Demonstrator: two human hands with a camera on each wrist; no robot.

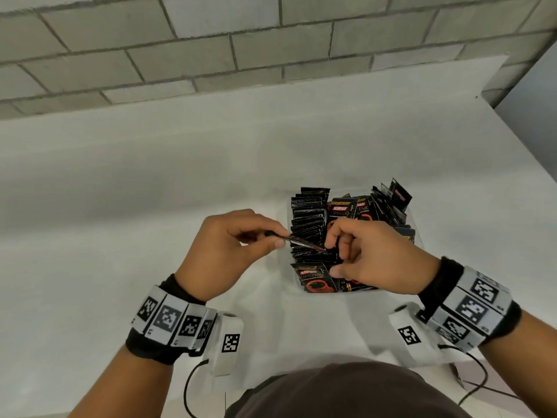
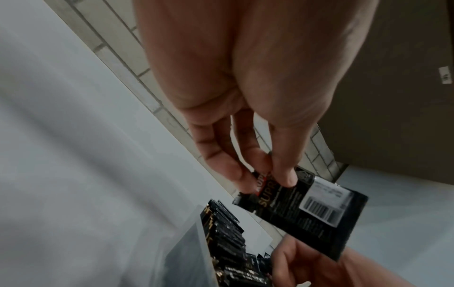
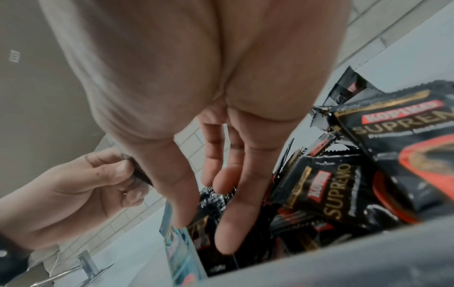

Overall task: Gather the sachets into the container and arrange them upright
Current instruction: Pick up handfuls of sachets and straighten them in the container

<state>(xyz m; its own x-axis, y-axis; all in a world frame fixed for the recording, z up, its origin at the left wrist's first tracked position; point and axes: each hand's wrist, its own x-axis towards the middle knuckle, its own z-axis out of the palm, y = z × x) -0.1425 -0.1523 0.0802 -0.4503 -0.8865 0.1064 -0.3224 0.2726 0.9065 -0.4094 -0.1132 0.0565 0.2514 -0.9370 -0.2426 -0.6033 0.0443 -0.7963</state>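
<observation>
A clear plastic container (image 1: 418, 233) on the white table holds many black Kopiko sachets (image 1: 309, 218), several standing upright in a row on its left side and others leaning or lying flat. My left hand (image 1: 280, 238) pinches one black sachet (image 1: 304, 241) by its end between thumb and fingers, edge-on over the container's left side. The left wrist view shows that sachet (image 2: 307, 213), barcode side up, above the container wall (image 2: 181, 248). My right hand (image 1: 334, 254) is over the container, and its fairly straight fingers (image 3: 230, 223) reach down among the sachets (image 3: 326, 194), gripping nothing.
The white table (image 1: 150, 191) runs back to a grey brick wall (image 1: 211, 40) and ends at an edge on the right (image 1: 518, 152). Black cables (image 1: 193, 384) hang from my wristbands near the front edge, by my body.
</observation>
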